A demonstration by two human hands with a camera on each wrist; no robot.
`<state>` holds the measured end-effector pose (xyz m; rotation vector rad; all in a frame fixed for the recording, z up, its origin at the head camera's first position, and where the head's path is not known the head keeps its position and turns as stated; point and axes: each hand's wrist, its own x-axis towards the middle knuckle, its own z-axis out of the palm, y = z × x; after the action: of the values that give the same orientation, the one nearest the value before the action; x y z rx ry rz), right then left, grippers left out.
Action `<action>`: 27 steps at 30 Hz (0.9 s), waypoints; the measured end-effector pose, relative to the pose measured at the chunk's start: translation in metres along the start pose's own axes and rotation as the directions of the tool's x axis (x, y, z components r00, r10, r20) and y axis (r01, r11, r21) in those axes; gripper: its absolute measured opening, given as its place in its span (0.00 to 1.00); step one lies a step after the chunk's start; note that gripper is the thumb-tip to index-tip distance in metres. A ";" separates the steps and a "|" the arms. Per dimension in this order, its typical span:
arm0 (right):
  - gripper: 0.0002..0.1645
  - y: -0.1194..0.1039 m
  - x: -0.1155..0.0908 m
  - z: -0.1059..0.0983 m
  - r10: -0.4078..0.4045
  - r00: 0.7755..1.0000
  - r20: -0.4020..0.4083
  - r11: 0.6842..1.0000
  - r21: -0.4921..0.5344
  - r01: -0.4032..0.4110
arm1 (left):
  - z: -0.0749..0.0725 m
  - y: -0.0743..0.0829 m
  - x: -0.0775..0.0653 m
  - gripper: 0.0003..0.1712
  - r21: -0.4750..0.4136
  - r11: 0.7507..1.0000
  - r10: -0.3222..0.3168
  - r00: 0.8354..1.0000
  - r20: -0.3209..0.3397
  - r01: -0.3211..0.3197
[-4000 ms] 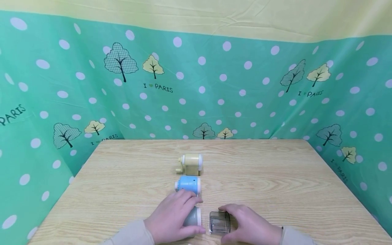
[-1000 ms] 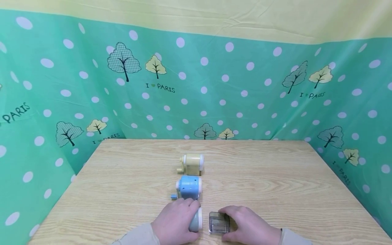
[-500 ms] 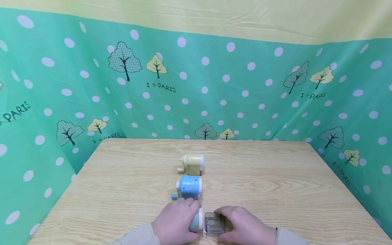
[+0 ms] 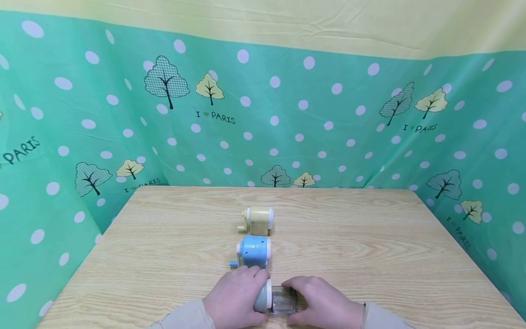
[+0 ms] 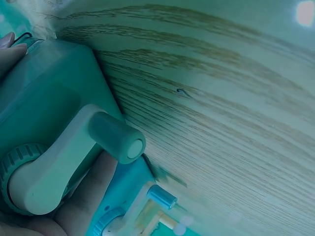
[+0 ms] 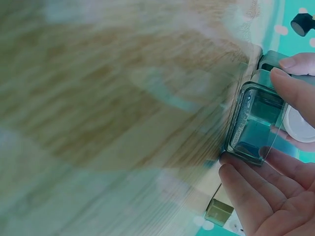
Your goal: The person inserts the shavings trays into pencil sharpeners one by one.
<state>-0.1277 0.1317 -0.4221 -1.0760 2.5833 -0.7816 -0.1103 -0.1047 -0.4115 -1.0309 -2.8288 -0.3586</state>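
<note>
My left hand (image 4: 236, 297) grips a grey-green pencil sharpener (image 4: 261, 299) with a white front rim, at the table's near edge. Its crank handle (image 5: 118, 137) fills much of the left wrist view. With thumb and fingers, my right hand (image 4: 322, 301) holds a clear smoky shavings drawer (image 4: 283, 300) by its sides. The drawer's inner end meets the sharpener's white front, with most of its length outside. In the right wrist view the drawer (image 6: 256, 123) lies between thumb and fingers, close over the wood.
Behind the left hand stands a blue pencil sharpener (image 4: 255, 250), close to its fingers. Farther back is a cream-yellow sharpener (image 4: 260, 220), in line with it. All are on a wood-grain table (image 4: 370, 242) in front of a green dotted curtain (image 4: 279, 105).
My right hand has slid the drawer left, from a gap beside the sharpener up against its front. Earlier the left hand drew its fingers tighter round the sharpener; lately it keeps still.
</note>
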 end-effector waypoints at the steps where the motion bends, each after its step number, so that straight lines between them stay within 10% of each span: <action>1: 0.38 0.000 0.000 0.000 -0.009 1.000 -0.006 1.000 -0.006 0.009 | 0.000 0.000 0.000 0.29 -0.001 1.000 0.000 1.000 0.000 0.000; 27: 0.36 -0.002 0.007 0.004 -0.073 0.997 -0.025 0.997 0.001 0.073 | -0.001 -0.001 0.001 0.29 -0.024 1.000 0.011 1.000 0.013 -0.011</action>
<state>-0.1295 0.1239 -0.4246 -1.1736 2.5759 -0.8188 -0.1119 -0.1046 -0.4104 -1.0566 -2.8363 -0.3867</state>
